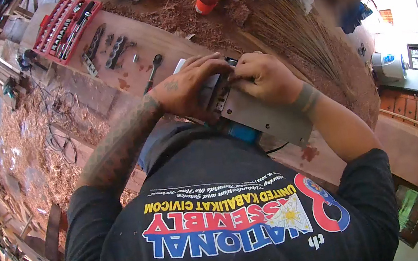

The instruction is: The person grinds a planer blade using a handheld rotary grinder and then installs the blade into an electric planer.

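A tool with a flat grey metal base plate [271,115] and a blue body [243,132] lies close against my shirt, its plate facing up. My left hand [189,87] is wrapped round the plate's slotted end, thumb on the near side and fingers on the far side. My right hand [266,76] has its fingers pinched together at the slot's far edge; whatever they pinch is hidden. A ratchet wrench [155,65] lies on the board [125,78] just beyond my left hand. A small socket [135,58] and dark metal parts [115,52] lie farther left.
An open red socket case [64,30] stands at the upper left. An orange-red container [206,2] is at the top. A bundle of thin sticks [308,34] lies at the right. Wood shavings [43,139] and a black cable [59,139] cover ground at the left.
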Demonstrator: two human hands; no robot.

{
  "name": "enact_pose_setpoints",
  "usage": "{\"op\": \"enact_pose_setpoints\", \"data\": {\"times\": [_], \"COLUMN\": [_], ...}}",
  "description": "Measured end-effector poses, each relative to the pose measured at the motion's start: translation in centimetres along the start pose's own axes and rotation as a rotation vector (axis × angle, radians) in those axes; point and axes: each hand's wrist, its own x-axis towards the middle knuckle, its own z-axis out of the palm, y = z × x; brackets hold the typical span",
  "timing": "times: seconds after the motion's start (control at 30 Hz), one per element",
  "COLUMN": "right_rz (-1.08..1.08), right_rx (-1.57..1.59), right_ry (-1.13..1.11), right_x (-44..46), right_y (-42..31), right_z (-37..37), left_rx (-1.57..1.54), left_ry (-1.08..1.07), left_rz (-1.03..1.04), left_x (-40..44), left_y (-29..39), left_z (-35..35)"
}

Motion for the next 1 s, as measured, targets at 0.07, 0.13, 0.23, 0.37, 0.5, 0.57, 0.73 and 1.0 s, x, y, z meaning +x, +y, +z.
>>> {"op": "enact_pose_setpoints", "data": {"times": [0.07, 0.13, 0.23, 0.37, 0.5, 0.57, 0.73, 1.0], "right_rz": [0.008, 0.035, 0.000, -0.018, -0.016, -0.015, -0.025, -0.057], "right_rx": [0.039, 0.075, 0.049, 0.052, 0.078, 0.077, 0.064, 0.053], "right_ry": [-0.013, -0.021, 0.011, 0.021, 0.019, 0.015, 0.028, -0.040], "right_x": [0.26, 0.31, 0.19, 0.18, 0.36, 0.42, 0.44, 0.10], "right_y": [0.26, 0.32, 0.69, 1.20, 1.03, 0.95, 0.96, 0.50], "right_z": [0.06, 0.14, 0.50, 0.74, 0.78, 0.73, 0.80, 0.19], "left_rx": [-0.007, -0.010, -0.013, -0.018, -0.018, -0.008, 0.015, 0.004], "left_ry": [-0.010, -0.015, -0.020, -0.041, -0.041, -0.028, -0.011, -0.035], "left_rz": [-0.005, -0.002, -0.007, -0.016, -0.011, -0.011, -0.006, -0.029], "left_x": [-0.05, -0.15, -0.10, 0.23, 0.18, 0.08, -0.18, -0.15], "left_y": [-0.17, -0.42, -0.36, -0.07, -0.25, -0.33, -0.40, -0.29], "left_z": [-0.06, -0.02, -0.08, -0.27, -0.22, -0.05, 0.22, 0.15]}}
